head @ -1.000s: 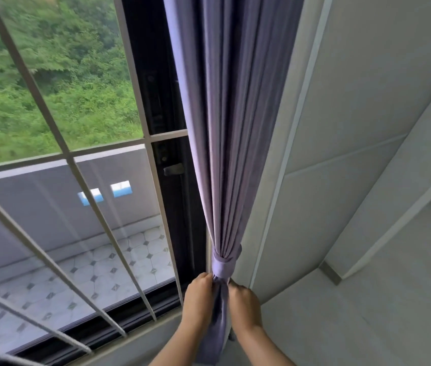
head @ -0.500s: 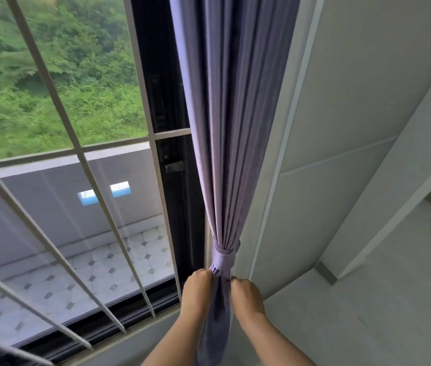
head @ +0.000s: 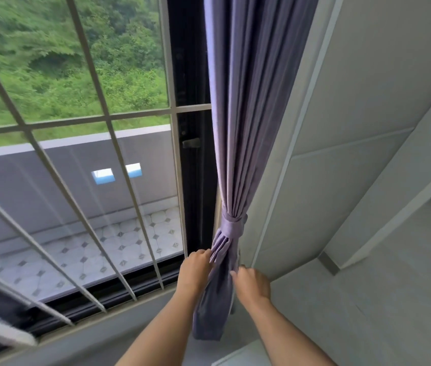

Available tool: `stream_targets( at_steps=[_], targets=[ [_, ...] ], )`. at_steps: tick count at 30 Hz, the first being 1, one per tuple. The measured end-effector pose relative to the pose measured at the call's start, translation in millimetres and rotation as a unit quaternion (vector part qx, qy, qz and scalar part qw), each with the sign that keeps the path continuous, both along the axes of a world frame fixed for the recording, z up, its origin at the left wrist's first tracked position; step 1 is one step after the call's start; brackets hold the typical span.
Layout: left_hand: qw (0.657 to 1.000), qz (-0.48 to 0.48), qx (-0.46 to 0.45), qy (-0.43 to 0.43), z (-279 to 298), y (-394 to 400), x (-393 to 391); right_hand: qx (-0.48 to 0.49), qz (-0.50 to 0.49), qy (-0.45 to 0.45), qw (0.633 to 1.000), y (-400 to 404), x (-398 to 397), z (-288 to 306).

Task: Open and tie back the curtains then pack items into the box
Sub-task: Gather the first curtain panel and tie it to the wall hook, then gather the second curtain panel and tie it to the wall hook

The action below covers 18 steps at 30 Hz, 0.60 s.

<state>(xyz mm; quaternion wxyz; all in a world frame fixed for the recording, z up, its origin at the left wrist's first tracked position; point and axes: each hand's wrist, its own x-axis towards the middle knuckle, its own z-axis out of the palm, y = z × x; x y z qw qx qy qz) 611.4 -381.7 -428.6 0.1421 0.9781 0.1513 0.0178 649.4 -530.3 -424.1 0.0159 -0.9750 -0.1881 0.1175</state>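
A purple curtain (head: 251,114) hangs gathered at the right side of the window, against the white wall. A matching fabric tie-back (head: 231,225) is knotted round it low down. Below the knot my left hand (head: 195,268) pinches the curtain's folds on their left side. My right hand (head: 252,282) holds the fabric on the right side, fingers curled against it. The curtain's lower end hangs loose between my forearms. No box or items to pack are in view.
The window (head: 77,154) has a white metal grille (head: 114,143) and a dark frame with a latch (head: 190,142). Outside lie a tiled balcony and green trees. A white wall (head: 354,128) and pale floor are on the right.
Both hands have slid down from just under the knot to lower on the curtain. The view has shifted right.
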Motion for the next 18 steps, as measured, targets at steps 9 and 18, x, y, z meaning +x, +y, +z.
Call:
stream_targets(
  at_steps=[9, 18],
  targets=[
    [0.993, 0.116, 0.02, 0.016, 3, 74, -112, -0.016, 0.109, 0.026, 0.994, 83, -61, -8],
    [0.913, 0.396, -0.038, 0.087, 19, 218, -389, -0.042, 0.362, 0.046, 0.93, 250, -243, -16]
  ],
)
